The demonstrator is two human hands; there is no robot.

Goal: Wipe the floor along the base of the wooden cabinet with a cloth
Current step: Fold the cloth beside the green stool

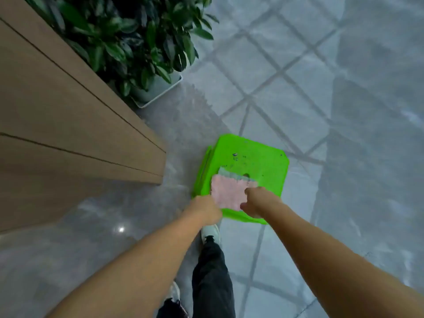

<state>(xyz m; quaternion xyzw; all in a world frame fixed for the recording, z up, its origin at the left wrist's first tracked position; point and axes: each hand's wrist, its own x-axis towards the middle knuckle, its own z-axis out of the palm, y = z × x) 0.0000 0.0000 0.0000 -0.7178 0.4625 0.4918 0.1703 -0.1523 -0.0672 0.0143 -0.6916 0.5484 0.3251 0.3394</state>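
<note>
Grey tiled floor [298, 76], glossy, crossed by darker diagonal grout lines, with a small glint of reflected light near the lower left.

Cabinet [57, 115] — wooden, tan, panelled with thin dark seams; occupies the left side, its corner ending just beside the stool.

Plant [137, 37] — dark green leaves, in a pale square pot [158, 90], standing on the floor against the cabinet at upper left.

Stool [250, 171] — bright green plastic, seen from above, flat top speckled with small dark marks and one small hole; stands on the floor near the cabinet corner.

Cloth [227, 193] — pink, fuzzy, with a pale bluish edge along its far side; lies flat on the near half of the stool top, between the two hands.

Left hand [206, 211] — knuckles up at the cloth's near left corner, fingers curled under and touching the cloth edge; whether they pinch it cannot be told.

Right hand [257, 203] — at the cloth's right edge, fingers bent down onto the fabric, thumb toward the near corner; grip likewise cannot be told, the fingertips being hidden.

Forearms bare, reaching forward from the bottom of the view.

Leg [211, 271] in dark trousers, with a white shoe [211, 232] just below the stool's near edge.
</note>
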